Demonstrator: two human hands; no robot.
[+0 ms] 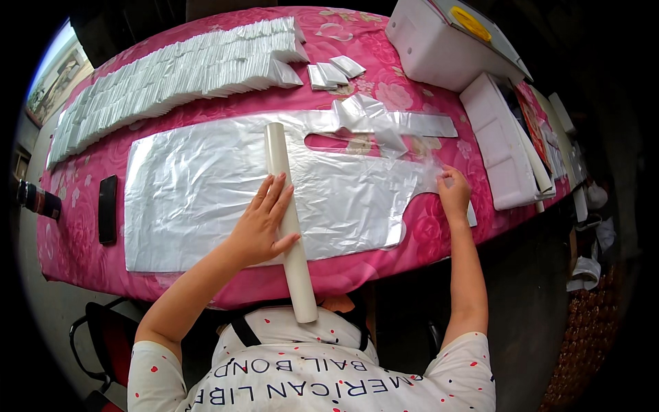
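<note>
the apron-shaped plastic sheet [206, 185] lies flat on the pink floral tablecloth [429, 221], silvery-white, glossy, finely creased, its slot and crumpled straps toward 2 o'clock. across it, a pale tube [298, 278] bears the left hand [262, 223], fingers slightly spread, thumb apart. at 3 o'clock the right hand [454, 193] pinches filmy plastic between thumb and forefinger. folded packets [178, 65] line 11 o'clock; a black phone [108, 209] lies at 9.

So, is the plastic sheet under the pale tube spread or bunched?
Mostly spread: the plastic sheet lies flat across the pink tablecloth, with crumpled plastic at the upper right.
</note>
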